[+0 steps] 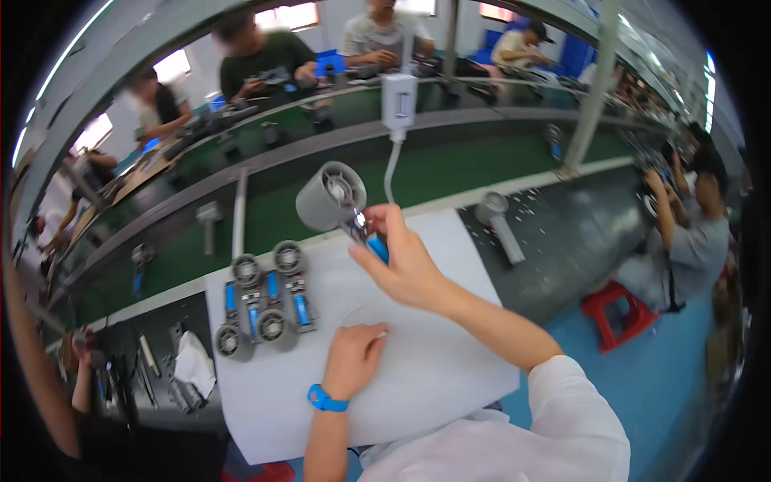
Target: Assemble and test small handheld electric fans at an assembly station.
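My right hand (409, 269) grips a handheld fan assembly (325, 201) by its lower part, above the far side of a white sheet (434, 377). The fan has a round grey head with a bladed wheel inside, bare metallic parts below it and a blue cell by my fingers. Low over the sheet, my left hand (353, 361) is closed with thumb and fingertips together; whatever may be between them is too small to tell. Several similar fan assemblies (273, 328) with blue cells lie grouped on the sheet's left side, heads pointing alternate ways.
Beyond the sheet runs a green conveyor belt (482, 149) carrying scattered fan parts. A white box with a cable (398, 102) hangs ahead. On the dark bench sit a grey fan housing (503, 229) at right and a white cloth (194, 364) at left. Co-workers sit around; a red stool (617, 315) stands right.
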`<state>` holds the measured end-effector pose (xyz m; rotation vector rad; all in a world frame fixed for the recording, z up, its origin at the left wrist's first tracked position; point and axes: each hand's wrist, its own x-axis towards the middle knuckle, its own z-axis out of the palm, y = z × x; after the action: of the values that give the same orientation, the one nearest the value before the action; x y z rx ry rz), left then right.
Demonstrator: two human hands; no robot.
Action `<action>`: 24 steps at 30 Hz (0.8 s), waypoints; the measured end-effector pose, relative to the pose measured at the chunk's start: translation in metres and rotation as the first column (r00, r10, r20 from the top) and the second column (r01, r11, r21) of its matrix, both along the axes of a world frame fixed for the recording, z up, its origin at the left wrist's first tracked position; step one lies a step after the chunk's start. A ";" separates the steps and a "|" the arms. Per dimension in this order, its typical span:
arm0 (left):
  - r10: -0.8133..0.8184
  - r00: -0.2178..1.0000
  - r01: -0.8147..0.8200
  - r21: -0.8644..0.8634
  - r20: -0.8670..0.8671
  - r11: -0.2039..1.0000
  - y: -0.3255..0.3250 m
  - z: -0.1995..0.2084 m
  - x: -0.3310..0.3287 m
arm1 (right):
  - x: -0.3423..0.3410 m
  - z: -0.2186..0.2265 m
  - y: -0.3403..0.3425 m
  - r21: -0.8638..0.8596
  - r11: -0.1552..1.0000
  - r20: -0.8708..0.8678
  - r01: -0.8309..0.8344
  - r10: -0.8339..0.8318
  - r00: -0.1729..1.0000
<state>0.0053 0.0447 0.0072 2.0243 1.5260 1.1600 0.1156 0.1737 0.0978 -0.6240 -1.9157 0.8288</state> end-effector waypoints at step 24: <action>0.055 0.996 -0.061 -0.091 -0.067 0.994 0.008 0.004 0.002 | 0.049 -0.070 -0.035 -0.674 0.656 -0.473 -0.340 -0.029 0.881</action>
<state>0.0069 0.0532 0.0108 1.9858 1.6485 1.0343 0.1641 0.1392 0.0274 -0.6566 -1.1526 1.7571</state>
